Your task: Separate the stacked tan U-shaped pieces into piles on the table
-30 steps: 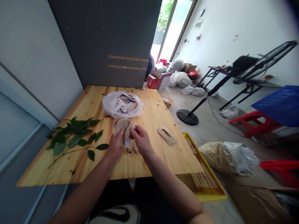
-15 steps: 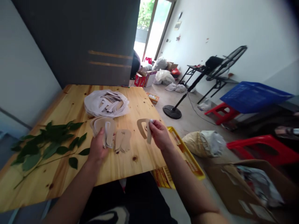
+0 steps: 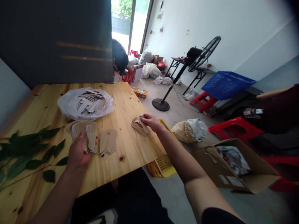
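Two hands of ours work over a pine table (image 3: 123, 155). Far left, a leafy green branch (image 3: 28, 149) lies on the wood, just beside our left hand (image 3: 78, 152). That hand curls around a thick, tilted stack of curved beige cutouts (image 3: 81, 132), with the thumb pressed against its front. The fingers are hidden behind the stack, so we cannot tell how they sit. Above this grip, a white plastic bag (image 3: 70, 107) holding more cutouts (image 3: 92, 102) sits almost touching the top of the stack. Just right of the grip, a flat pile of beige cutouts (image 3: 107, 141) rests on the table, apart from the hand. Farther right, our right hand (image 3: 151, 121) reaches over a smaller pile of cutouts (image 3: 139, 126), thumb and fingertips pressed together, pinching at its top. This pile lies on the wood near the table's edge. Below and right of this grip, a yellow plastic crate (image 3: 165, 165) sits on the floor, with a bulging sack (image 3: 189, 130) beyond it. Farther right are an open cardboard box (image 3: 233, 168), a red stool (image 3: 235, 127) and another person's arm (image 3: 273, 92).
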`<state>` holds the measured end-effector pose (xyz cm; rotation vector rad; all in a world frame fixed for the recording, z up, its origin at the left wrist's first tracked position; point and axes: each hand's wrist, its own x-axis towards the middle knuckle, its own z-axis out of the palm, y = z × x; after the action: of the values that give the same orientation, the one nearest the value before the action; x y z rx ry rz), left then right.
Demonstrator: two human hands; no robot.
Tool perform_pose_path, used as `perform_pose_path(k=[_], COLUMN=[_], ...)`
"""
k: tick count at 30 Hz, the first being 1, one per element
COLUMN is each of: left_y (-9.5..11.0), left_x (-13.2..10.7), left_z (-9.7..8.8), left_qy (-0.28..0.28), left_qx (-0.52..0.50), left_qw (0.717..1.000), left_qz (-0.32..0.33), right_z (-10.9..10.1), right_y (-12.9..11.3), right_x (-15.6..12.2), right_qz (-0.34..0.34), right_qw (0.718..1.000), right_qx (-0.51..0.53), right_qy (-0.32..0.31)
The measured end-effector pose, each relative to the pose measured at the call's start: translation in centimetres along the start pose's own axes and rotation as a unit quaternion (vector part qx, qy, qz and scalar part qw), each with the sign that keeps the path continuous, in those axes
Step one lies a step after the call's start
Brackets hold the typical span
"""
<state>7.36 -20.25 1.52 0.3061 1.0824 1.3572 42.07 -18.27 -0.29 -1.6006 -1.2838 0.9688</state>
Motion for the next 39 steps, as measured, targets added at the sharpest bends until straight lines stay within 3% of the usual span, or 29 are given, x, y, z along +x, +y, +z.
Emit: perform_pose_path(k=[6,12,15,17,21,23,39], left_y=[-0.1,-0.1,-0.1,-0.1,-0.3,-0.3,-0.6], left_x=[0.0,-0.3,-0.2,-0.1,0.3,0.4,0.8], left_z=[0.2,0.4,0.2,0.0,-0.3,-0.4,-0.4], left_qy=[0.000,-0.005,-0.009,-0.012,-0.013,-0.019,-0.030], left_qx=[-0.009,-0.005,0.004,0.001,-0.007,-0.009,-0.006], left_qw=[1.000,1.000,1.000,1.000,1.000,1.000,0.999], left_qz=[0.003,-0.001,-0.009,-0.010,0.001,0.010,-0.010], right_z=[0.1,0.3,0.4,0.5,0.7,1.0,2.3], right_y=[2.2,3.2,2.9,2.3,0.7,-0.1,-0.6], right_x=[2.4,1.5,1.2,1.4,2.9,3.6,3.7], right_qz=[-0.018,-0.040,-0.065,-0.100,-0.137,-0.129,-0.096], right_qw=[0.986,0.965,0.961,0.952,0.899,0.884,0.874], right_qx=[-0.149,-0.247,-0.263,-0.290,-0.401,-0.427,-0.466], right_qy=[0.069,0.078,0.062,0.019,-0.109,-0.137,-0.101])
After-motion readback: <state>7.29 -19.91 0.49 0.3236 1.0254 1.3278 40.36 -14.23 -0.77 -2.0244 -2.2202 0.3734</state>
